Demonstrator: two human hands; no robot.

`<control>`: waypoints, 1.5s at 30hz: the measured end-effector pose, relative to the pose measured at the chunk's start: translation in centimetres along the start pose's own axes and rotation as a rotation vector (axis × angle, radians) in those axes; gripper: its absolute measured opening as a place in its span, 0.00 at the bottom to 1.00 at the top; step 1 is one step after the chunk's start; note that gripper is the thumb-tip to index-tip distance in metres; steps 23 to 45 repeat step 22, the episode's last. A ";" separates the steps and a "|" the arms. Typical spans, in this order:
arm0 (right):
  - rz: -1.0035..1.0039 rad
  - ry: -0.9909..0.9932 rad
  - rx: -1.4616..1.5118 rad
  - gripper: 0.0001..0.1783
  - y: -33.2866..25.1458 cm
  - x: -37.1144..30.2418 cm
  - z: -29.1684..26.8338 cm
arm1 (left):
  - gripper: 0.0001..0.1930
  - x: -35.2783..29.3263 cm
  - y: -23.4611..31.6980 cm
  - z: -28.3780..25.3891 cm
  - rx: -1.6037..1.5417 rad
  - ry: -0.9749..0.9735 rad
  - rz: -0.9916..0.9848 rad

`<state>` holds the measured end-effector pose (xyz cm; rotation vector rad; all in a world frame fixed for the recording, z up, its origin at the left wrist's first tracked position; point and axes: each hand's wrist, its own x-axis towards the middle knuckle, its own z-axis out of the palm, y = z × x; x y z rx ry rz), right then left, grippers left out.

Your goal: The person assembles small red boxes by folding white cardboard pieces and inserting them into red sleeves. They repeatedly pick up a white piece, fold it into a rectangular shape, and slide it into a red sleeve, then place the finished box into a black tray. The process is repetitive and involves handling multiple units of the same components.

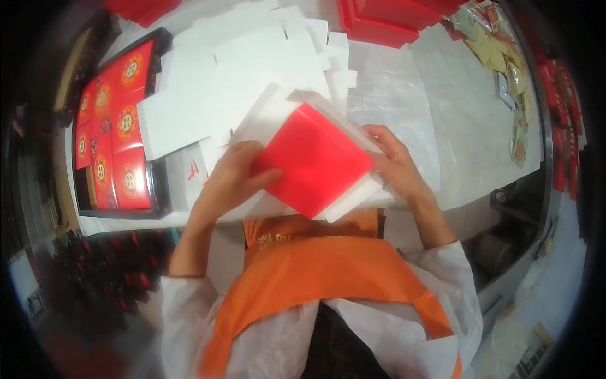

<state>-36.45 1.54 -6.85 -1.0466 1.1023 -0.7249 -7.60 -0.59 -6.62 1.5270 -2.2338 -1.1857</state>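
Note:
Between my hands, above the table's near edge, is a red carton blank (315, 161) with white flaps along its sides. It is tilted, one corner pointing toward me. My left hand (237, 167) grips its left corner, thumb on the red face and fingers mostly hidden beneath. At the right corner, my right hand (394, 158) closes on the edge near a white flap, its fingers bent. Just beyond lies a spread pile of flat white carton blanks (246, 66), overlapping one another.
A black-edged tray (161, 183) of red printed boxes (129, 123) stands at the left. Red boxes (385, 22) sit at the far side. Small packets (505, 57) line the table's right edge. White sheeting (467, 114) covers the table. My orange apron (315, 268) is against its near side.

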 end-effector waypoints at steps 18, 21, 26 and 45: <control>0.150 -0.262 -0.042 0.20 -1.9 2.4 1.9 | 0.16 -1.3 2.7 1.5 -0.218 -0.094 -0.051; 0.008 -0.377 -0.185 0.24 -2.0 2.0 2.4 | 0.16 -1.4 3.3 1.1 -0.173 -0.115 -0.052; -0.046 -0.425 -0.244 0.26 -2.0 1.8 2.3 | 0.18 -1.5 2.7 1.7 -0.222 -0.077 -0.001; -0.046 -0.425 -0.244 0.26 -2.0 1.8 2.3 | 0.18 -1.5 2.7 1.7 -0.222 -0.077 -0.001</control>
